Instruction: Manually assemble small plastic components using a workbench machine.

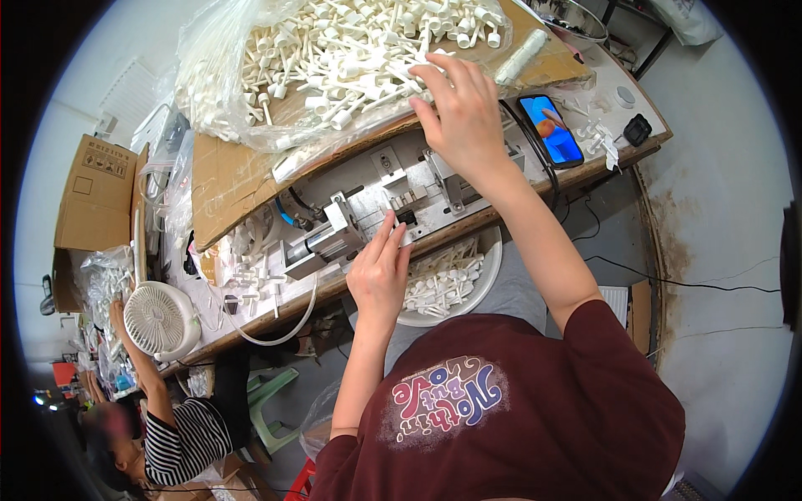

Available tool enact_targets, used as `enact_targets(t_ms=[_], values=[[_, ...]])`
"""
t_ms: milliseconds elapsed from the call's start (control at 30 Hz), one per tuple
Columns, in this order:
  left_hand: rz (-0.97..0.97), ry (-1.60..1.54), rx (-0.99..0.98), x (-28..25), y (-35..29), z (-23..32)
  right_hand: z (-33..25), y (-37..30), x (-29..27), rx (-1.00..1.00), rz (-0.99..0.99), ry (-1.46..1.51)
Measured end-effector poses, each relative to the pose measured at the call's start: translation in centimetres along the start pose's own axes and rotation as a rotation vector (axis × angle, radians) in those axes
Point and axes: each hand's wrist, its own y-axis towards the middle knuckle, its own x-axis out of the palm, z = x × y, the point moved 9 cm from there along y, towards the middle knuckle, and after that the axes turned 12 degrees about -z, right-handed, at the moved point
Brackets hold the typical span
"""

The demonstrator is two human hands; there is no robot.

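My left hand [380, 275] is at the near side of a metal jig [409, 200] on the bench, fingers long and close together. Its fingertips rest beside a small black block [406, 218]. Something small and pale shows at the fingers, too hidden to name. Over the near edge of a heap of white plastic pieces with round caps and thin stems [359, 50], my right hand [461, 113] is open, thumb and fingers apart. The heap lies in clear plastic film on a cardboard sheet [225, 179]. Left of the jig's middle sits a metal cylinder [322, 242].
A white bowl [493, 280] of similar pieces is below the bench edge. A phone [550, 129] lies at the right beside a black cable. At the left are a white fan [161, 320], a carton [92, 196] and a co-worker in a striped shirt [188, 438].
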Motion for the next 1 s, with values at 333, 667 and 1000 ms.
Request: enact_targets(t_ms=[333,667,1000], values=[[-0.029,0.132,0.038,1.2,1.0,0.3,1.5,2.7,5.9,-0.007,-0.335,-0.038],[-0.038,0.049,0.010,1.1,1.1,-0.1,4.6,4.2,7.9,-0.005,-0.487,0.295],[-0.052,0.059,0.001,1.1,1.2,-0.4,4.4,4.5,5.2,0.064,-0.266,0.390]])
